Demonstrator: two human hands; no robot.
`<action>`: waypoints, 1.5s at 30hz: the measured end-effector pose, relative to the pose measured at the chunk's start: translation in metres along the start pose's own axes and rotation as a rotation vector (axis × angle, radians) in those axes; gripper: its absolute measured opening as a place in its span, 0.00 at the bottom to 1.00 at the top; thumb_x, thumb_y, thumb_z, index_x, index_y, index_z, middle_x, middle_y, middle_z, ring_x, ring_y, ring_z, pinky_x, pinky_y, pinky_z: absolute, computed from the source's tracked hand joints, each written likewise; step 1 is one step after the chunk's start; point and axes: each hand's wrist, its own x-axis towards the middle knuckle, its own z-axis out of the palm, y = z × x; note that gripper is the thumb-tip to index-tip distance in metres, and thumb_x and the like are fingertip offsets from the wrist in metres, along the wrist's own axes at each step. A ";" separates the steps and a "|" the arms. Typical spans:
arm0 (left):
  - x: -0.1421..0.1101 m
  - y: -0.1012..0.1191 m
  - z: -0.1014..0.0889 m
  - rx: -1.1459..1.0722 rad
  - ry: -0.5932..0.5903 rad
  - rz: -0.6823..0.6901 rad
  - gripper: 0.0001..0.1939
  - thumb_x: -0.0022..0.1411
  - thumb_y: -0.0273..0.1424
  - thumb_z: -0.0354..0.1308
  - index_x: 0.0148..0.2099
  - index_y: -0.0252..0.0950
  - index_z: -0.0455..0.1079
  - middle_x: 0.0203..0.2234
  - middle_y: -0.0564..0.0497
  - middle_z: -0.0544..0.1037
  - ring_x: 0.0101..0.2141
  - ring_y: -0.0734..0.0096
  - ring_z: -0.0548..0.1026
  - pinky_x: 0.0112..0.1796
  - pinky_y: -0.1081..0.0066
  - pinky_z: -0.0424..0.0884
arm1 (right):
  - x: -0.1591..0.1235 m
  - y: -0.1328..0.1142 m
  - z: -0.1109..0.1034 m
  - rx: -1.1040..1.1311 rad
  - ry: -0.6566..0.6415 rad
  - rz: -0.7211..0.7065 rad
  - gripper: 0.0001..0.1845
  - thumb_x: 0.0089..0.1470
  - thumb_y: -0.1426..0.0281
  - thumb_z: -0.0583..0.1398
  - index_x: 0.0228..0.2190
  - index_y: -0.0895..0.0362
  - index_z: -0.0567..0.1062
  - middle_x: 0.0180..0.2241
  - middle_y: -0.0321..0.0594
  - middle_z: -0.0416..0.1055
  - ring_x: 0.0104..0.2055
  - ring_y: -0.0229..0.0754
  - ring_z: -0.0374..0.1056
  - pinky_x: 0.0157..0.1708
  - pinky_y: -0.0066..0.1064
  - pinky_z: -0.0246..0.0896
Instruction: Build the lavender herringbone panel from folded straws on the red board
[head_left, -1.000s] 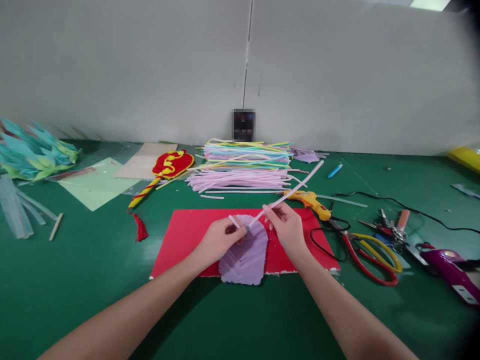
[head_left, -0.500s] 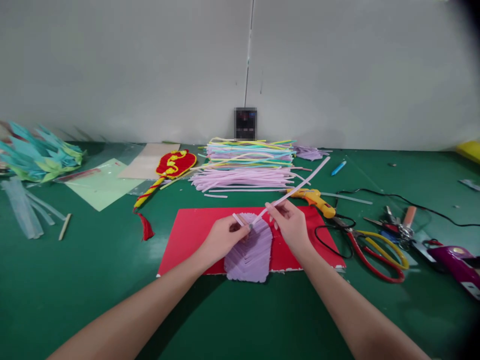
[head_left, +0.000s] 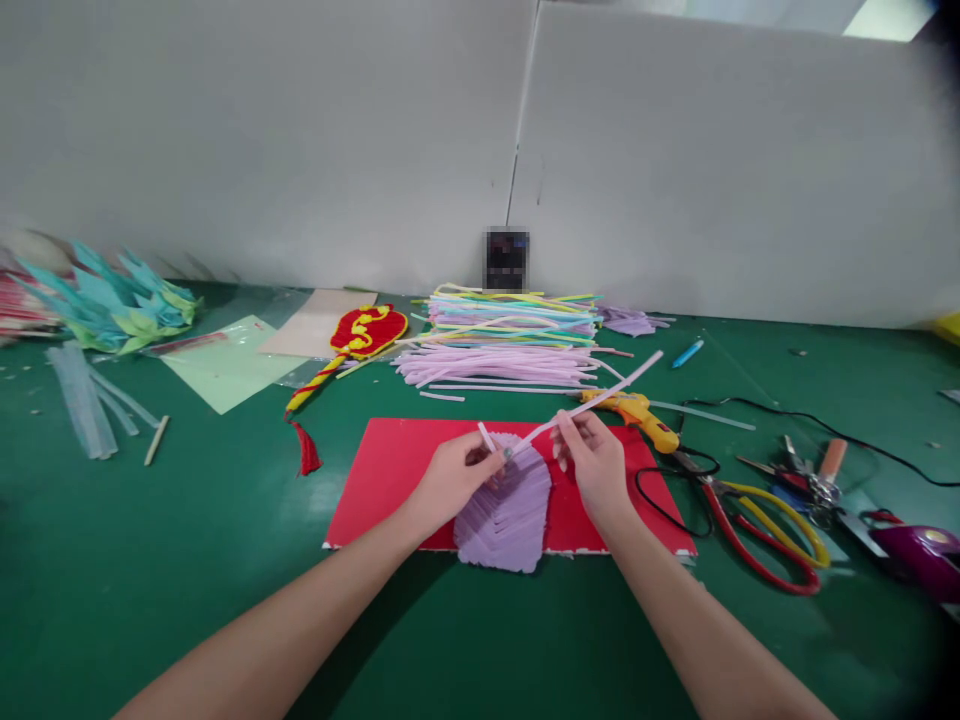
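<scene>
A long pale-lilac pipe cleaner (head_left: 621, 383) runs between my two hands, bent where the left fingers grip it. My left hand (head_left: 463, 474) pinches it near one end, and a short tip sticks up past the thumb. With thumb and fingers, my right hand (head_left: 594, 458) holds the same strip farther along, its free end pointing up and right. Beneath my left hand lies a flat lilac panel of slanted pipe cleaners (head_left: 504, 525) with a rounded top. That panel rests on a red board (head_left: 405, 475) and overhangs its near edge.
Bundled pipe cleaners (head_left: 499, 365) lie behind the board. A yellow glue gun (head_left: 637, 415), red-and-yellow-handled scissors (head_left: 780, 530), keys (head_left: 821, 485) and a purple tool (head_left: 919, 553) are at right. A red-and-yellow fan (head_left: 367, 332), green paper (head_left: 229, 370) and translucent sticks (head_left: 84, 405) are at left.
My right hand has shifted slightly away from the left, and the strip's free end has dipped lower. The camera view has turned a little, so the whole scene sits somewhat farther right.
</scene>
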 end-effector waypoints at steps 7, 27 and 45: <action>-0.001 0.002 0.004 -0.211 0.118 -0.019 0.13 0.61 0.39 0.46 0.35 0.34 0.63 0.25 0.51 0.73 0.25 0.71 0.73 0.26 0.71 0.71 | -0.001 0.001 0.000 0.029 0.006 0.034 0.17 0.47 0.55 0.60 0.23 0.57 0.67 0.17 0.30 0.65 0.14 0.29 0.57 0.11 0.21 0.50; 0.001 0.003 0.002 0.637 0.475 0.029 0.12 0.63 0.32 0.45 0.35 0.35 0.68 0.34 0.45 0.72 0.38 0.61 0.70 0.41 0.64 0.65 | 0.003 0.008 -0.005 0.213 0.003 0.086 0.17 0.44 0.57 0.62 0.26 0.57 0.68 0.19 0.31 0.66 0.16 0.29 0.57 0.13 0.22 0.48; -0.001 -0.007 -0.013 0.672 0.219 0.114 0.17 0.46 0.37 0.64 0.38 0.35 0.67 0.34 0.48 0.69 0.37 0.61 0.68 0.35 0.66 0.65 | 0.003 0.006 -0.004 0.272 0.063 0.052 0.16 0.44 0.57 0.63 0.27 0.57 0.68 0.22 0.31 0.68 0.17 0.28 0.58 0.13 0.21 0.50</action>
